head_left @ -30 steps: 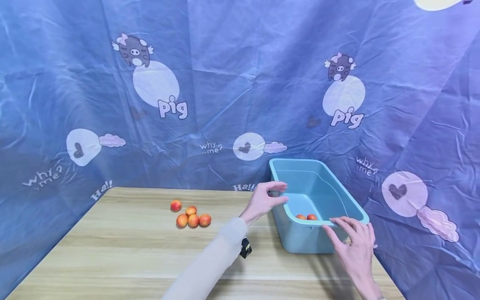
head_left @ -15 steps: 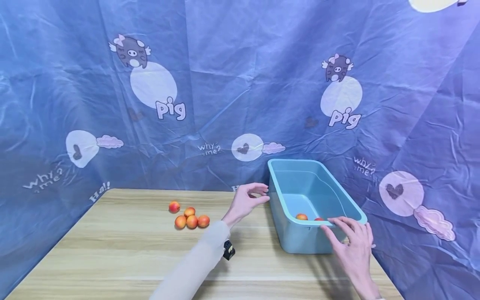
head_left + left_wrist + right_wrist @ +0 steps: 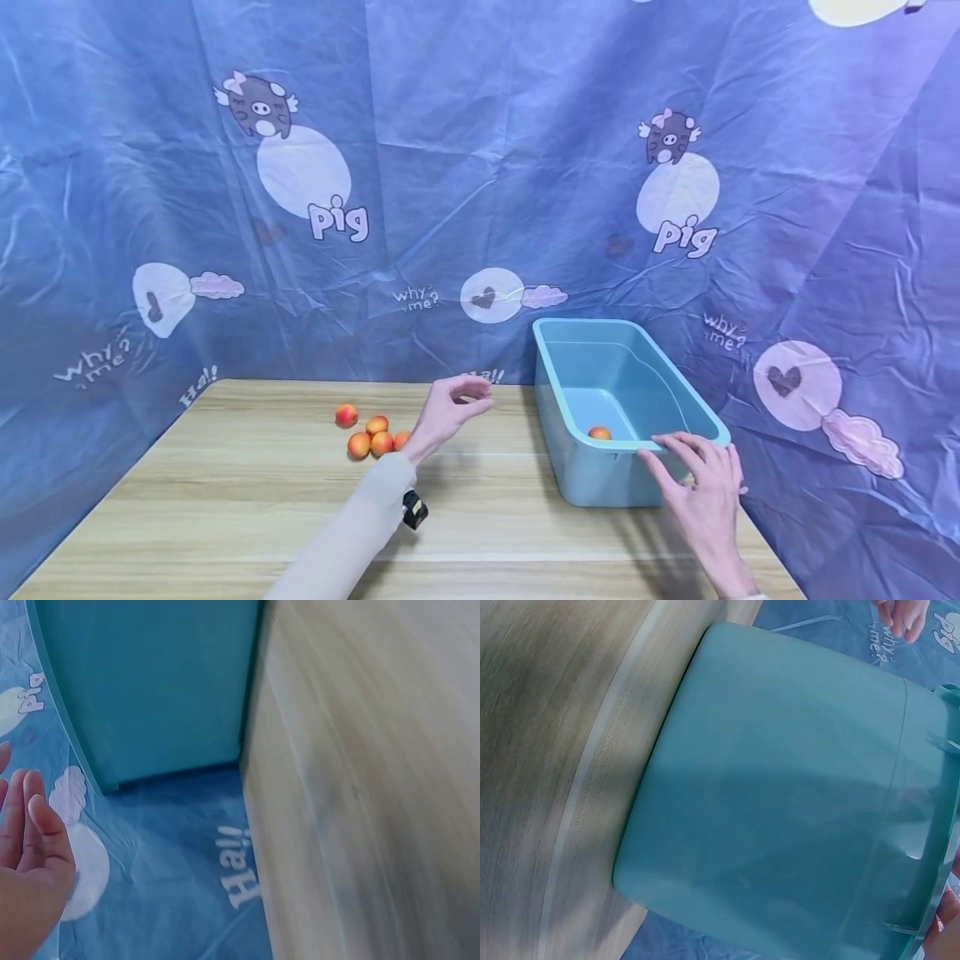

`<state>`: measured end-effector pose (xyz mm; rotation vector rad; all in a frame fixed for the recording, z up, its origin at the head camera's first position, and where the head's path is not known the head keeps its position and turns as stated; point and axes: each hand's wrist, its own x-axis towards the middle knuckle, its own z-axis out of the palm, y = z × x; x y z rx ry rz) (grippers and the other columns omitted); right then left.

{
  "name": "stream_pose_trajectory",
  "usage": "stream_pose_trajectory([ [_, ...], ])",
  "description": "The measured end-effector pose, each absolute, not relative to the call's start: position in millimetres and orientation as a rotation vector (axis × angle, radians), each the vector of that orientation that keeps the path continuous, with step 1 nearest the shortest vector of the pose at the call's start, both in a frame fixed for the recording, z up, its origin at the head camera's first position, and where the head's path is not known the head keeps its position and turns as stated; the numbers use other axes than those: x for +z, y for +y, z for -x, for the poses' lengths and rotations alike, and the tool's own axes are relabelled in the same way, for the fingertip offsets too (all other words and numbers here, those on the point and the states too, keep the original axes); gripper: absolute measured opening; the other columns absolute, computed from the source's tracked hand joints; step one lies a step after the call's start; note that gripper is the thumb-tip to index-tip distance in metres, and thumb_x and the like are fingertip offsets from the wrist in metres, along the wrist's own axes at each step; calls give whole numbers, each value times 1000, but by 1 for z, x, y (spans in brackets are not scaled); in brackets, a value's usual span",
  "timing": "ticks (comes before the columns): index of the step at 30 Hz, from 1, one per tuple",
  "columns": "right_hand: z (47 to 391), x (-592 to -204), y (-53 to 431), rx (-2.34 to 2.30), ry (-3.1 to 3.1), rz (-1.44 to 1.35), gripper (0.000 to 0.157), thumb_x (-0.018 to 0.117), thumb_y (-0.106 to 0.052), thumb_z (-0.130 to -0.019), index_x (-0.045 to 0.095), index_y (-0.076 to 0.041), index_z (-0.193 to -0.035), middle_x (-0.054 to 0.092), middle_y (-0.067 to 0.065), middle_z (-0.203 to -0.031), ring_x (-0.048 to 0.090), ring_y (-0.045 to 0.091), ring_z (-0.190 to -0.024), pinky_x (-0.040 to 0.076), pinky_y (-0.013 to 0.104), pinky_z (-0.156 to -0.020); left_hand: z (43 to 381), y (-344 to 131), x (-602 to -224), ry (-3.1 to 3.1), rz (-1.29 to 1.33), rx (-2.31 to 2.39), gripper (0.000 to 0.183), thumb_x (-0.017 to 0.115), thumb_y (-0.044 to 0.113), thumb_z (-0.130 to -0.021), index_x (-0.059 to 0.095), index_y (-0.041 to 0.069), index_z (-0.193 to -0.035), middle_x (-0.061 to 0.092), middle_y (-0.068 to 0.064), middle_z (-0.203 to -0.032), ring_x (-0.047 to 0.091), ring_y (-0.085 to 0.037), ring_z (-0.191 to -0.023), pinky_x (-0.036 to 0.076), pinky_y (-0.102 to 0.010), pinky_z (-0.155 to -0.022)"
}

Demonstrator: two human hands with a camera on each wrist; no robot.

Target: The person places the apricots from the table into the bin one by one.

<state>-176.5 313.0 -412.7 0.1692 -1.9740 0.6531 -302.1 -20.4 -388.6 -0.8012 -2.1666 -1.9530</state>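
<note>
My left hand (image 3: pixel 446 410) hangs over the table between the bin and the fruit, fingers loosely bent and thumb apart, holding nothing. In the left wrist view its fingers (image 3: pixel 34 832) show at the left edge. My right hand (image 3: pixel 703 492) grips the near rim of a blue plastic bin (image 3: pixel 600 475), thumb outside and fingers over the edge. One orange-red apricot (image 3: pixel 599 433) shows inside the bin; the front wall hides part of the floor. Several apricots (image 3: pixel 382 442) lie grouped on the table at left, one partly behind my left wrist.
The wooden table (image 3: pixel 225 500) carries the bin at its right side, close to the edge. A blue cloth (image 3: pixel 450 167) printed with pigs and clouds hangs behind and at both sides. A black device (image 3: pixel 414 509) sits at my left wrist.
My left hand has moved left from the bin's rim toward the apricots on the table. Apricots in the bin have shifted; only one shows now. My right hand stays on the rim.
</note>
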Motion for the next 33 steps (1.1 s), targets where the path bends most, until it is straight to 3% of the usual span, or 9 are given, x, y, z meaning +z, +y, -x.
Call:
stream_pose_trajectory([
  [7, 176, -413, 313, 654, -1976, -168, 31, 86, -6, -63, 75, -5, -92, 66, 14, -94, 49, 21, -100, 13, 63, -113, 300, -44, -398, -2238, 738, -1904, 25, 75, 4, -84, 70, -3, -107, 72, -23, -102, 68, -14, -84, 52, -20, -72],
  [17, 177, -413, 313, 650, -1966, -170, 32, 86, -7, -63, 75, -5, -93, 65, 13, -94, 49, 15, -102, 14, 61, -114, 326, -87, -440, -2329, 614, -1893, 25, 76, 13, -85, 71, 1, -106, 74, -14, -100, 66, -9, -84, 52, -21, -77],
  [24, 177, -413, 313, 654, -1971, -161, 31, 86, -8, -64, 75, -5, -93, 66, 13, -95, 49, 18, -102, 13, 62, -114, 339, -132, -444, -2470, 625, -1848, 26, 75, 17, -87, 70, -1, -105, 73, -12, -94, 68, -20, -80, 56, -35, -79],
  [28, 177, -413, 313, 652, -1972, -163, 31, 86, -8, -64, 75, -5, -93, 66, 14, -96, 49, 21, -101, 13, 62, -114, 345, -156, -443, -2530, 596, -1793, 27, 74, 19, -87, 70, 1, -107, 73, -14, -101, 66, -17, -86, 54, -36, -82],
  [33, 176, -413, 312, 646, -1972, -165, 31, 86, -8, -64, 75, -5, -93, 66, 13, -95, 50, 23, -101, 13, 62, -114, 351, -181, -446, -2572, 514, -1872, 36, 75, 18, -87, 67, 2, -117, 68, -19, -119, 66, -15, -100, 51, -29, -90],
])
